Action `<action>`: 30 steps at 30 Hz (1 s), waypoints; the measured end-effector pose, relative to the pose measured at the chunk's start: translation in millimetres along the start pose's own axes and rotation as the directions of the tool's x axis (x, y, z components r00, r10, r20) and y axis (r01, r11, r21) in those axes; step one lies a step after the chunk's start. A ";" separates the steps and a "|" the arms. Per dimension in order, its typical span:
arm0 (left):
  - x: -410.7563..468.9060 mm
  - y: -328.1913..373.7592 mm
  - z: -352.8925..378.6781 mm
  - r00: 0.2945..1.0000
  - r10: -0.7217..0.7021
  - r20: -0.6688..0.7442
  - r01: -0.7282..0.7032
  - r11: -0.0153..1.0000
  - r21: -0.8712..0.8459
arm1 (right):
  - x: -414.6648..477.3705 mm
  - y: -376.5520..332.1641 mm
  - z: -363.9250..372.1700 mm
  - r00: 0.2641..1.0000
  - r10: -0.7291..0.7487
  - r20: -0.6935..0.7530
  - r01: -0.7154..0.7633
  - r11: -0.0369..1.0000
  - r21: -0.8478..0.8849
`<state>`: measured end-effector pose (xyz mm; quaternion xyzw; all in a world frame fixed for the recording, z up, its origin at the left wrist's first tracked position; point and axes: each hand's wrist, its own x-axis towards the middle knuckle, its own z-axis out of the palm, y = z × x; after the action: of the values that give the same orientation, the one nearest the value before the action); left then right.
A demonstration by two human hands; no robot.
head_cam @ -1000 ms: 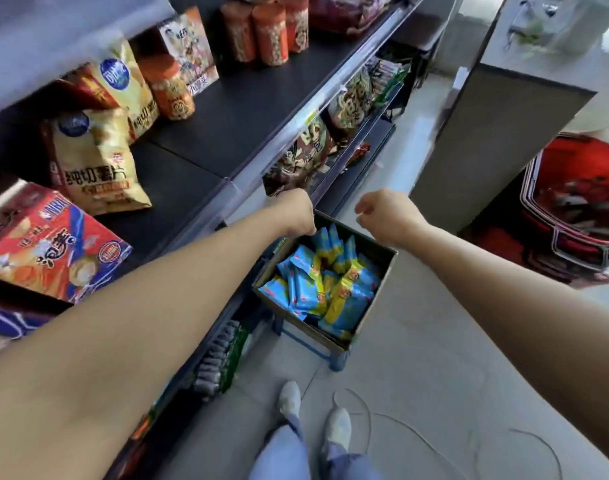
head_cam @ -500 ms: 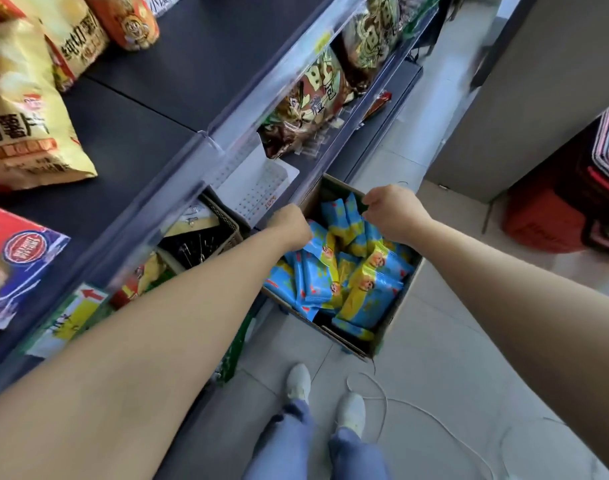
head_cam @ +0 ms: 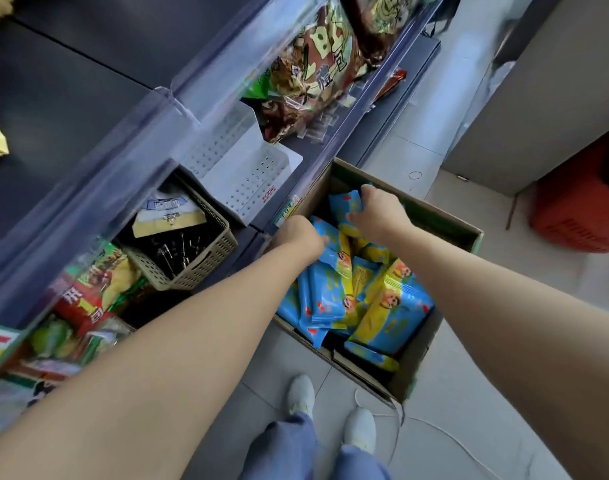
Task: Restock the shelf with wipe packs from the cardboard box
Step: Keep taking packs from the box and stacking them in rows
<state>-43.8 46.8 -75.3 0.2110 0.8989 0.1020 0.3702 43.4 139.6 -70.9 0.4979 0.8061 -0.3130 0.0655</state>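
**Asker:** What has just changed?

**Describer:** A second ago both your hands hung above the cardboard box (head_cam: 446,221), curled and holding nothing. Now you have bent lower and both hands are down inside it, among the blue-and-yellow wipe packs (head_cam: 395,306).

**Asker:** What does each grip have?

**Describer:** Your right hand (head_cam: 377,211) curls fingers and thumb round the top edge of the upper pack (head_cam: 346,202), at the far end of the box. Your left hand (head_cam: 298,237) is curled knuckles-up against the near-left packs. Its fingertips are hidden, so I cannot tell whether that grip has closed on anything.

**Asker:** Where are the packs and the shelf?

**Describer:** The packs lie heaped and leaning in the box, which stands on the floor just beside the shelf (head_cam: 88,81) on your left. A white perforated tray (head_cam: 247,181) sits on a lower level, between a beige basket (head_cam: 192,268) and brown snack bags (head_cam: 313,74). I see no wipe packs on the shelf.

**Asker:** So where does the task stand?

**Describer:** You have gone from reaching to picking. I judge that lifting the pack out and carrying it left comes next. The white tray looks a likely slot.
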 end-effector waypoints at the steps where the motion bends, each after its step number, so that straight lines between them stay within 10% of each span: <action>1: 1.9 0.9 1.8 1.000 -0.001 -0.012 0.002 1.000 0.010 | 4.4 -2.7 3.2 1.000 0.013 -0.025 -0.013 1.000 -0.004; 9: 5.8 0.4 7.3 0.980 -0.119 0.159 0.156 0.957 -0.245 | 17.9 -8.8 10.5 0.991 0.036 -0.132 -0.057 0.986 -0.159; 18: -36.1 15.5 -48.8 0.997 0.055 0.049 -0.054 0.998 -0.018 | -9.6 -10.6 -42.3 0.982 0.150 -0.115 -0.121 0.966 0.227; 25: -114.3 36.1 -137.4 0.989 0.149 -0.003 -0.149 0.989 0.022 | -79.2 -52.0 -127.4 0.977 0.176 -0.121 -0.050 0.739 0.672; 30: -189.2 59.9 -216.9 0.958 0.242 -0.157 -0.240 0.970 0.031 | -135.0 -99.4 -209.3 0.933 0.034 -0.358 0.200 0.778 0.596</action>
<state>-58.7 8.2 215.7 0.3120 0.8939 0.1576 0.2804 69.6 125.4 195.6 0.5021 0.6769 -0.4707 -0.2609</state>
